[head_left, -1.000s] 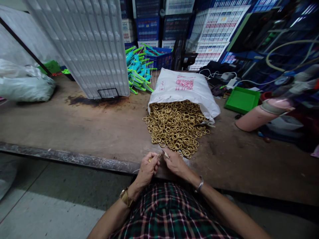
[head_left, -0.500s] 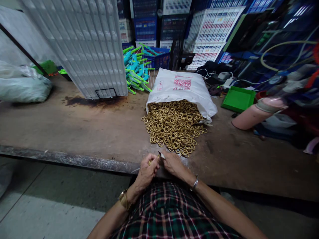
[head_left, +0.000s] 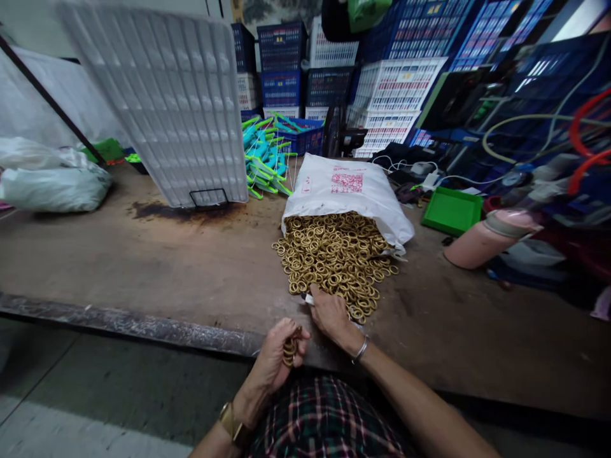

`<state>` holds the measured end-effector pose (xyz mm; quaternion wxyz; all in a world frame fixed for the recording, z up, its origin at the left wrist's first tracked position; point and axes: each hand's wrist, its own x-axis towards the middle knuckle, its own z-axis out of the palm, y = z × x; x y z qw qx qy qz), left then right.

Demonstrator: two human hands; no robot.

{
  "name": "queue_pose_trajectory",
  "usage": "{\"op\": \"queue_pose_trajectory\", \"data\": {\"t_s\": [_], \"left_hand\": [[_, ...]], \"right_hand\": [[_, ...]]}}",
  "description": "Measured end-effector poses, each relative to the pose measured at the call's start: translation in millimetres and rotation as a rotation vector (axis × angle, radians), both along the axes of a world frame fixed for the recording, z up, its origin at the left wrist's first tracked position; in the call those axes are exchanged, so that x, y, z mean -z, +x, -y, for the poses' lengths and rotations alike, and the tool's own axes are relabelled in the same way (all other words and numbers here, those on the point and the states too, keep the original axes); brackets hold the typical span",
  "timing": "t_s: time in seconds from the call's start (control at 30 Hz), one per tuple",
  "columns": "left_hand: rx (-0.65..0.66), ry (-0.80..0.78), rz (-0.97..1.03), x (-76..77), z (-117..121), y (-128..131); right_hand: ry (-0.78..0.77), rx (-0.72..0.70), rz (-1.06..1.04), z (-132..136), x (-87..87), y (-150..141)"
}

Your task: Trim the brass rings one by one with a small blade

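My left hand [head_left: 281,350] is curled around several brass-coloured rings [head_left: 289,351], just over the table's front edge. A small white tool with a dark tip [head_left: 308,298] sticks out from the fingers of my right hand [head_left: 331,314]; its exact kind is hard to make out. That hand is at the near edge of a heap of brass-coloured rings [head_left: 334,254], its fingertips against the rings. The heap spills from the mouth of a white sack [head_left: 353,184] with red print, lying on its side.
The brown wooden table [head_left: 200,267] carries a ribbed translucent panel [head_left: 176,114] on a black stand. Green and turquoise plastic pieces [head_left: 267,159] lie behind it. Right of the sack are a green tray [head_left: 452,210] and a pink cylinder [head_left: 487,238]. Stacked crates [head_left: 391,86] fill the back.
My right hand has moved forward, away from my left, to the rings, keeping the white tool. My left hand has turned, showing more of its rings. The view has tilted up.
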<state>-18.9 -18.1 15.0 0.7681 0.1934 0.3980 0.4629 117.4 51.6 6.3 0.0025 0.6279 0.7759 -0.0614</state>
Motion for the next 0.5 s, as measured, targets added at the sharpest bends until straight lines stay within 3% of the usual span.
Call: {"op": "queue_pose_trajectory", "data": {"t_s": [0.3,0.5], "left_hand": [[-0.008,-0.150,0.257,9.8,-3.2,-8.5],[-0.080,-0.220,0.275,8.9,-8.1,-7.5]], "right_hand": [[0.041,-0.003,-0.027,0.4,2.7,3.0],[0.033,-0.034,-0.176,5.2,0.1,11.8]]}}
